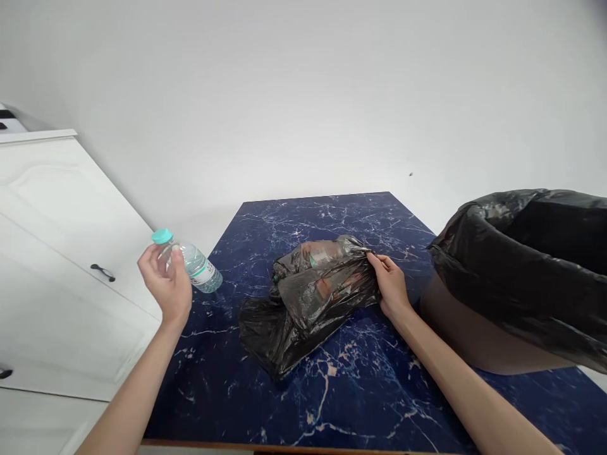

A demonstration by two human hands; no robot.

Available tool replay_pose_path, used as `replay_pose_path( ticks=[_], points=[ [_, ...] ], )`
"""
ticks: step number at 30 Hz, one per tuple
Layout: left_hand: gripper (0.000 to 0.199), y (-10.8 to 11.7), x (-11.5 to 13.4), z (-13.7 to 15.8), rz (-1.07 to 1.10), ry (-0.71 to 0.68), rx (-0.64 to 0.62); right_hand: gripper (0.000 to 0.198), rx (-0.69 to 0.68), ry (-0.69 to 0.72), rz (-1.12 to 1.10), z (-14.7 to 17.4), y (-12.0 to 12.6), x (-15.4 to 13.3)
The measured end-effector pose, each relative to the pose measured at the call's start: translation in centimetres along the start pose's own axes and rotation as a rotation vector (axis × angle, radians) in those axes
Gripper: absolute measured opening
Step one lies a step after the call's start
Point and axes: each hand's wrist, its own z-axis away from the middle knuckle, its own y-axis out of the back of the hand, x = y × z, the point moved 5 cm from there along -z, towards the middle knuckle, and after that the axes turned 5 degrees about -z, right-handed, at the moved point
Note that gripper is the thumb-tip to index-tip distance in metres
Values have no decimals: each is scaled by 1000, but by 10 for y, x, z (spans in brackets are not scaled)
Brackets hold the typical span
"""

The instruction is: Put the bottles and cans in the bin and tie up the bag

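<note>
Blue marble-patterned table (pixel 360 392): reaches out to the pale wall (pixel 303 114) and gives both hands a flat working surface.
White cabinet (pixel 57 303): stands along the left side, beside the table.
Brown bin (pixel 478 341): sits on the right of the table, beyond the right forearm; its mouth faces up, probably so that it stays within reach.
Black bin liner (pixel 512 278): folds over the bin's rim, most likely to hold itself in place.
Black plastic bag (pixel 310 306): lies crumpled mid-table, between the two hands, with orange-brown and pale shapes showing through the thin film; its right end is gathered at the right fingertips, while a loose flap spreads toward the near left.
Right hand (pixel 391 284): thumb and fingers pinch the gathered end, presumably to steady the bag; most of it lies to the left of this grip.
Left hand (pixel 168 278): thumb and fingers close around the upper part of the bottle, well apart from the bag.
Clear plastic bottle (pixel 202 268): tilts over the table's left side, its labelled body and base pointing right and down from the grip; whether the base touches the tabletop, I cannot tell.
Turquoise cap (pixel 162 236): is on the bottle, just above the left fingers, so the neck seems closed.
</note>
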Motion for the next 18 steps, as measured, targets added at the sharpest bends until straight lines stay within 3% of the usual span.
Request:
replay_pose_path(
  ticks=[10,14,16,17,18],
  points=[
    [68,-4,-12,11,-68,-56,-149,46,-6,-18,-19,0,-2,0],
    [77,14,1,16,-185,-217,-11,44,-17,-33,-24,0,-2,1],
    [63,20,19,28,-232,-353,-5,43,-20,-38,-28,0,-1,2],
    [50,19,29,36,-229,-409,-76,43,-19,-36,-31,0,-1,2],
    [34,14,38,45,-214,-435,-232,42,-15,-34,-35,0,-2,2]
  ],
)
